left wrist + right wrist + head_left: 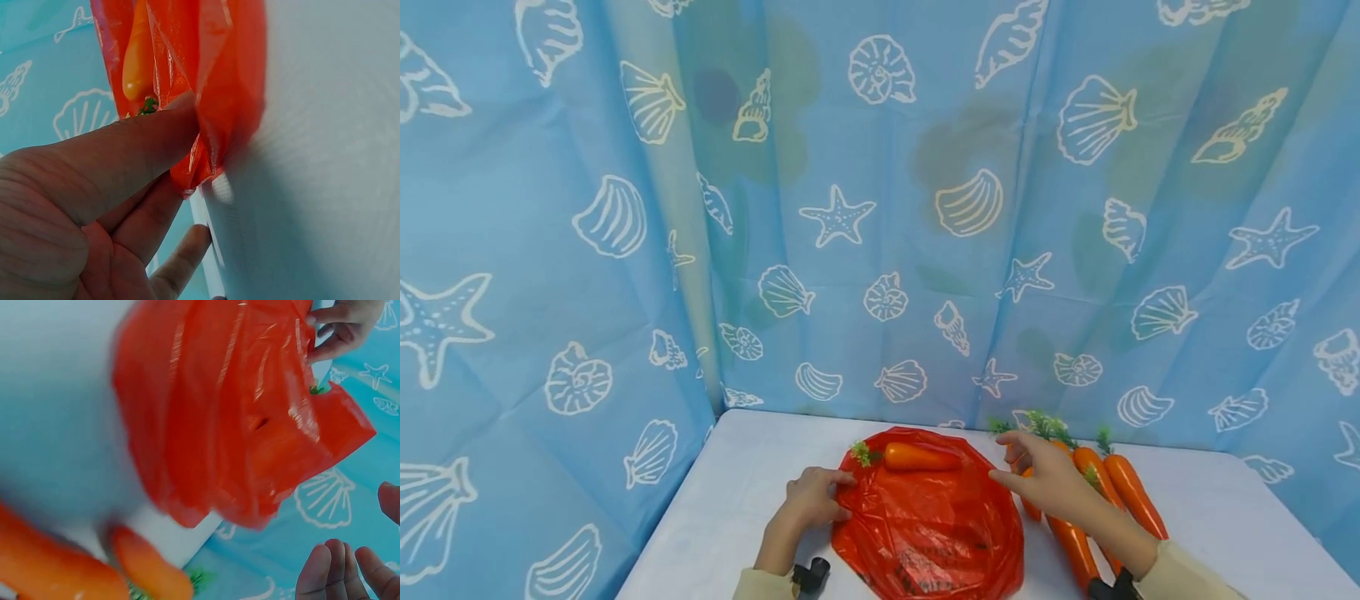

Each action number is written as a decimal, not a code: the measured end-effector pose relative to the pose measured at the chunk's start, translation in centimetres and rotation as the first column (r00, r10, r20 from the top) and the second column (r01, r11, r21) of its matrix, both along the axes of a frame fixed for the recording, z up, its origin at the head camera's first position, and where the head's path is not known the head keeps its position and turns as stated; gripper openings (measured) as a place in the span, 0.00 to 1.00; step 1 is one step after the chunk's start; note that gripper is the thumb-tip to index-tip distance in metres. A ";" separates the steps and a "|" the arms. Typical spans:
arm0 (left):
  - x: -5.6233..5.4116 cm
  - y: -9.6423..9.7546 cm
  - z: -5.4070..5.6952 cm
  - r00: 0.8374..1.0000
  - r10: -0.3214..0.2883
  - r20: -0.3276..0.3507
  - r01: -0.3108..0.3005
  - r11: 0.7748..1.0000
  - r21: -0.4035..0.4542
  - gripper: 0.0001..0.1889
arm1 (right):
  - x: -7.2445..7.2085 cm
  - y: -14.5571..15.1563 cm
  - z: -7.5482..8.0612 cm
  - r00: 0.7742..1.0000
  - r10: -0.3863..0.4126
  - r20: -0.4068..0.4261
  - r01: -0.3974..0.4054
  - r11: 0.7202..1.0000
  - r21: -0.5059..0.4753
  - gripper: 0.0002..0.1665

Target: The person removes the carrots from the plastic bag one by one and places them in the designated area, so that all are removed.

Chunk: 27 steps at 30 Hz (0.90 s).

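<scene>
A red plastic bag (925,521) lies spread on the white table, its mouth toward the back. One orange carrot (921,457) with a green top lies at that mouth, sideways. At the bag's left edge my left hand (812,498) pinches the plastic between thumb and fingers; the left wrist view shows the thumb over a fold of the bag (231,75). My right hand (1054,479) hovers by the bag's right side, over the other carrots, fingers loosely bent and apart. In the right wrist view, those fingers (334,569) hold nothing.
Several more carrots (1135,493) with green tops lie on the table (700,517) at the right, partly under my right forearm. A blue curtain (880,250) with white shell and starfish prints stands behind the table and along its left side.
</scene>
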<state>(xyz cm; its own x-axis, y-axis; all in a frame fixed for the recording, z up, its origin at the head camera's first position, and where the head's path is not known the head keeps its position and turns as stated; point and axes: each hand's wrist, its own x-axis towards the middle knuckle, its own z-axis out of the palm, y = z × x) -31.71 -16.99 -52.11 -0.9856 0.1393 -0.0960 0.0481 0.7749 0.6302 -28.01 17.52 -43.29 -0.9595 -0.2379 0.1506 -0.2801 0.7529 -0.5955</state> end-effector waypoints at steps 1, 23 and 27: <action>0.0 0.0 0.0 1.000 -0.004 -0.002 0.004 1.000 0.000 0.21 | -0.2 -0.3 -0.1 1.000 0.010 -0.003 -0.010 1.000 -0.005 0.29; -0.1 -0.1 -0.2 0.999 0.031 0.015 -0.031 1.000 0.000 0.22 | -2.4 -6.4 -2.3 0.970 0.243 0.025 -0.243 0.970 -0.019 0.26; -0.2 0.0 -0.2 1.000 0.022 0.010 -0.022 1.000 0.004 0.22 | -2.8 -7.2 -2.6 0.968 0.247 0.036 -0.245 0.969 -0.042 0.25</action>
